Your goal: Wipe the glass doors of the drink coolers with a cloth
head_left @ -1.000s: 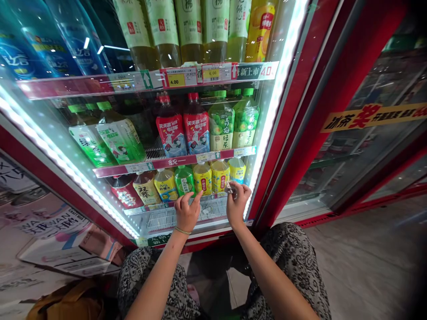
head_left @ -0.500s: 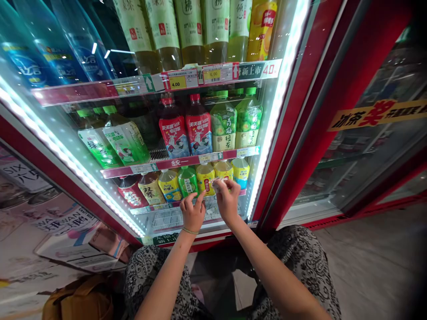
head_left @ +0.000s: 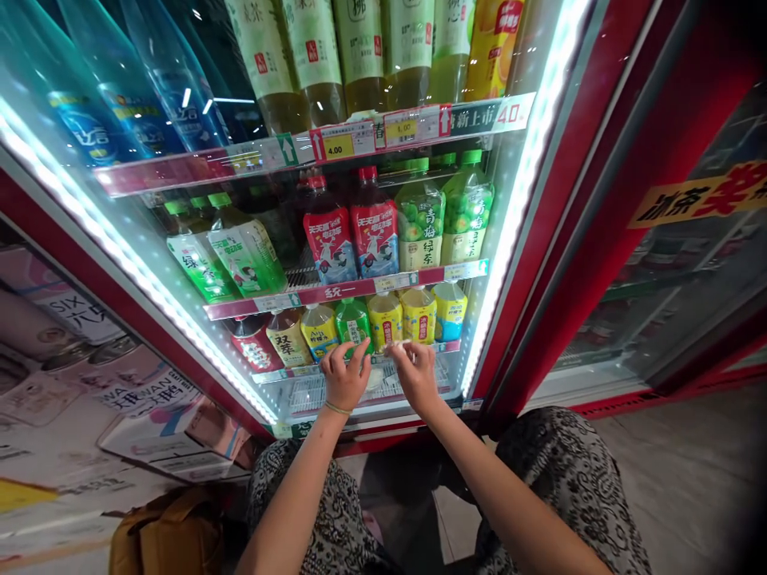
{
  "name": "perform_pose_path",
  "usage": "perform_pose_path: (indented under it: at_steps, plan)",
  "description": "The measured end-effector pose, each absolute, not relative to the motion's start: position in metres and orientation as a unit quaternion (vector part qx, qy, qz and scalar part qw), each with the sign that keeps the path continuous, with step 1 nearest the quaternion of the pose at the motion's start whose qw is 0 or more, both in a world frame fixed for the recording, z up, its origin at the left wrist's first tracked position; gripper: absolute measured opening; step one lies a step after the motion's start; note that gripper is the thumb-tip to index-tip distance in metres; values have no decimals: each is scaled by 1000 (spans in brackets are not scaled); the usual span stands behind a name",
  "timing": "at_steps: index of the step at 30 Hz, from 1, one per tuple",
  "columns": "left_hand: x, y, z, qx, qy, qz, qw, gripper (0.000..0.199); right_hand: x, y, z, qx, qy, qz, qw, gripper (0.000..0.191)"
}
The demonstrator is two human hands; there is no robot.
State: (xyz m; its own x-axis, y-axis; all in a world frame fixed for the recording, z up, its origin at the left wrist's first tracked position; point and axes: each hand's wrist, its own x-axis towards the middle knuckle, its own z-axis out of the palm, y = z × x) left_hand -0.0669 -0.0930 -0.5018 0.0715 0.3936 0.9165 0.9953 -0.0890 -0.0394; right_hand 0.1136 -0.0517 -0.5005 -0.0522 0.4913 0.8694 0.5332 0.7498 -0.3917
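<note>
My left hand [head_left: 346, 378], with a thin band at the wrist, is held in front of the lower shelf near a green bottle [head_left: 353, 323]. Its fingers are apart and curved, with nothing seen between them. To its right, my right hand [head_left: 415, 375] pinches a small whitish thing [head_left: 400, 345] between thumb and fingers; what it is I cannot make out. Yellow-labelled bottles [head_left: 419, 315] stand just behind the right hand. A pale round shape [head_left: 375, 378] shows between the hands, over the wire rack [head_left: 395, 390].
Lit cooler shelves [head_left: 341, 291] hold rows of drink bottles above the hands. A red door frame [head_left: 539, 263] stands at the right. Printed boxes [head_left: 161, 423] and a brown bag [head_left: 168, 535] are at the lower left. Patterned trouser legs flank the forearms.
The view has shifted, so the cooler appears further right. My right hand has lowered slightly and tilted left, bringing the whitish thing lower. My left hand remains with fingers apart.
</note>
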Motion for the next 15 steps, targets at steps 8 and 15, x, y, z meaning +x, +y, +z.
perform_pose_path:
  at_steps: [8, 15]
  plan:
    - [-75, -100, -516, -618, -542, -404, 401, 39, 85, -47, -471, -369, -706, -48, 602, 36]
    - [-79, -107, -515, -595, -575, -415, 377, 39, 91, -60, -524, -341, -749, -61, 564, 37]
